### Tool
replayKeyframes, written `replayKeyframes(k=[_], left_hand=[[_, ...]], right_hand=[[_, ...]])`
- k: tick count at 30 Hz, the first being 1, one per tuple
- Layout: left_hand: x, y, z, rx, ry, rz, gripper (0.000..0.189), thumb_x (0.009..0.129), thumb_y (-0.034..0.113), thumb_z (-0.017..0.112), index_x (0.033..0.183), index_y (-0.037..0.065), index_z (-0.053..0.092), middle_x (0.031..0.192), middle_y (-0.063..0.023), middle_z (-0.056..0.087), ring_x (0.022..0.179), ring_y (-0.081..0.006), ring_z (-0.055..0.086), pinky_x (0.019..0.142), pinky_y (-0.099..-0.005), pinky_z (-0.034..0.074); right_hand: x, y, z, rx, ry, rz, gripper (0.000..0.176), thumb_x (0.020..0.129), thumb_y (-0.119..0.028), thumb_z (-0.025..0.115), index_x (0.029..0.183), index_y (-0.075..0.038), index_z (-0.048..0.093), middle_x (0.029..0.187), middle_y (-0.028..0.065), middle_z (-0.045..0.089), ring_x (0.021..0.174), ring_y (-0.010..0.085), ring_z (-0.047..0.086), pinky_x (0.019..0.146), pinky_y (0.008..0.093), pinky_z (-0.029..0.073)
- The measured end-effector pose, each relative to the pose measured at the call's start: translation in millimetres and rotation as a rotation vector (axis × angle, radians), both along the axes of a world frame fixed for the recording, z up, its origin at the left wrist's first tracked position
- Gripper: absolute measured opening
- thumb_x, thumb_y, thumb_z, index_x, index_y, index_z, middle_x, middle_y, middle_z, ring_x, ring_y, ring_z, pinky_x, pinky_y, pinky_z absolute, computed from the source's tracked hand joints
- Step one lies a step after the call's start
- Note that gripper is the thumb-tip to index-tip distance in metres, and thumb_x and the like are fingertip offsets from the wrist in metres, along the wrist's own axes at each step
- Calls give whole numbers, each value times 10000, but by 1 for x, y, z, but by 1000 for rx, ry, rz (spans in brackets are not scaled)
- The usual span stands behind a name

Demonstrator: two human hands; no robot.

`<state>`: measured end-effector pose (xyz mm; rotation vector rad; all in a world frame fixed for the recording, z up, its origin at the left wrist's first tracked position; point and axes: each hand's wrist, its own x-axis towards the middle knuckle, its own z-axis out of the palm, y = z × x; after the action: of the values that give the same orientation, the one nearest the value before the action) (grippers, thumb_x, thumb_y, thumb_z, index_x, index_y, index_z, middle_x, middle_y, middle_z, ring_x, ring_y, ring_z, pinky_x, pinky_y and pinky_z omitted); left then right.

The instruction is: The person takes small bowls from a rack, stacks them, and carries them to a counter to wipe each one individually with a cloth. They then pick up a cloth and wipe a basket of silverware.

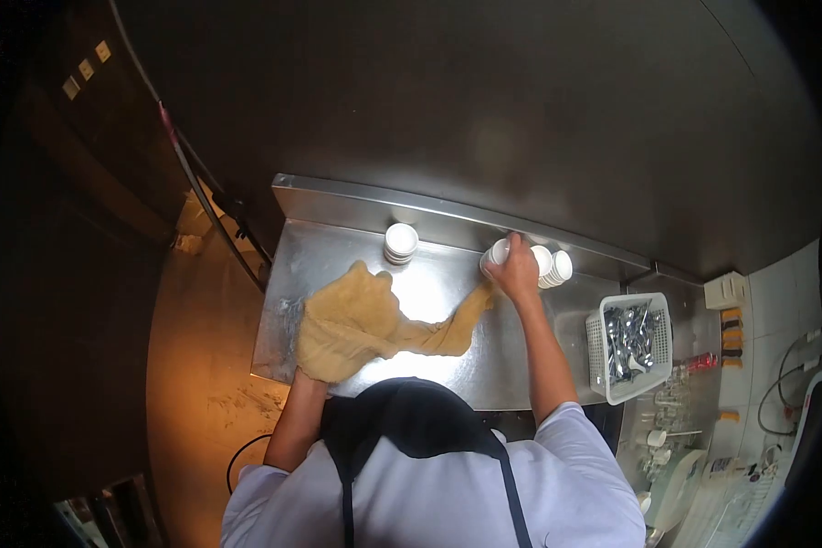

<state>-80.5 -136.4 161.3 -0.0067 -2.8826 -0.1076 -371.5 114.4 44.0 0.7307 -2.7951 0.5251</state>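
Note:
A large tan cloth (349,321) covers my left hand, so its fingers are hidden; only the left forearm (303,411) shows below. One twisted end of the cloth trails right across the steel counter (301,251). My right hand (519,272) is closed around a short stack of small white cups (495,256) near the counter's back edge. Just right of that hand stand two more white cup stacks (557,268), close together. Another stack of white cups (400,242) stands apart, above the cloth.
A white plastic basket (597,361) full of metal cutlery (632,340) sits at the counter's right end. A raised steel lip (447,212) runs along the back against a dark wall. Glassware (671,397) and a pale green tray (680,493) lie farther right.

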Motion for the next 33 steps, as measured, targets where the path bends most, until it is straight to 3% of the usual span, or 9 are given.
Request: replayKeyframes(k=[3, 8, 15, 18, 20, 24, 26, 29, 33], left_hand=[[-6, 7, 35, 68, -122, 34, 459, 697, 371, 782, 1073, 170, 612, 979, -25, 637, 1065, -221, 611, 813, -349, 524], [-17, 4, 20, 16, -230, -77, 410, 697, 335, 783, 1041, 149, 659, 963, -14, 653, 1008, -236, 618, 792, -355, 523], [-39, 25, -9, 118, -65, -139, 435, 829, 422, 677, 1156, 135, 670, 1177, -72, 679, 1154, -253, 610, 922, -391, 519], [-31, 30, -99, 2721, 3, 105, 482, 971, 510, 528, 1263, 138, 622, 1242, -91, 658, 1198, -262, 589, 984, -408, 501], [-18, 12, -120, 2560, 32, -80, 531, 1048, 554, 414, 1325, 133, 581, 1228, -85, 653, 1161, -258, 595, 984, -408, 511], [14, -17, -97, 2218, 118, -42, 526, 1014, 529, 486, 1322, 109, 559, 1211, -69, 653, 1079, -231, 623, 901, -408, 555], [18, -37, -89, 2923, -10, -202, 622, 926, 524, 646, 1343, 87, 496, 1237, -65, 635, 1095, -240, 618, 951, -372, 542], [45, -67, -127, 2699, 422, 56, 610, 872, 376, 748, 1322, 74, 468, 1208, -80, 635, 1081, -224, 621, 948, -364, 541], [49, -85, -129, 2599, 605, 185, 577, 926, 373, 665, 1366, 55, 470, 1255, -95, 630, 1124, -226, 612, 989, -367, 522]], right_hand=[[-1, 3, 1, -103, 1, -2, 735, 663, -244, 879, 1277, -20, 543, 1115, 249, 654, 1014, 435, 664, 865, 503, 551], [15, -6, 25, -248, -47, -2, 728, 681, -236, 858, 1297, -13, 541, 1195, 252, 660, 1086, 424, 660, 933, 486, 539], [138, -79, 71, -319, -330, 389, 805, 705, -302, 871, 1376, -49, 508, 1286, 211, 641, 1191, 389, 637, 1000, 456, 521], [157, -93, 84, -203, -368, 638, 697, 796, -412, 848, 1332, -29, 620, 1414, 214, 593, 1299, 405, 576, 1068, 469, 481], [144, -88, 65, -268, -388, 520, 618, 854, -430, 796, 1304, -31, 650, 1442, 222, 573, 1316, 403, 564, 1090, 471, 464], [121, -46, -17, -83, -186, 341, 477, 921, -403, 722, 1235, -43, 708, 1436, 227, 580, 1317, 427, 550, 1119, 477, 437], [125, -11, -45, 77, -220, 428, 382, 911, -346, 731, 1117, -25, 739, 1387, 215, 619, 1311, 419, 556, 1113, 480, 442], [138, 25, -36, 71, -248, 505, 264, 887, -250, 744, 905, 13, 741, 1323, 188, 666, 1299, 389, 569, 1114, 496, 435], [157, 28, 14, -333, -290, 394, 171, 856, -126, 749, 798, 13, 669, 1145, 128, 742, 1142, 338, 660, 1090, 470, 454]])
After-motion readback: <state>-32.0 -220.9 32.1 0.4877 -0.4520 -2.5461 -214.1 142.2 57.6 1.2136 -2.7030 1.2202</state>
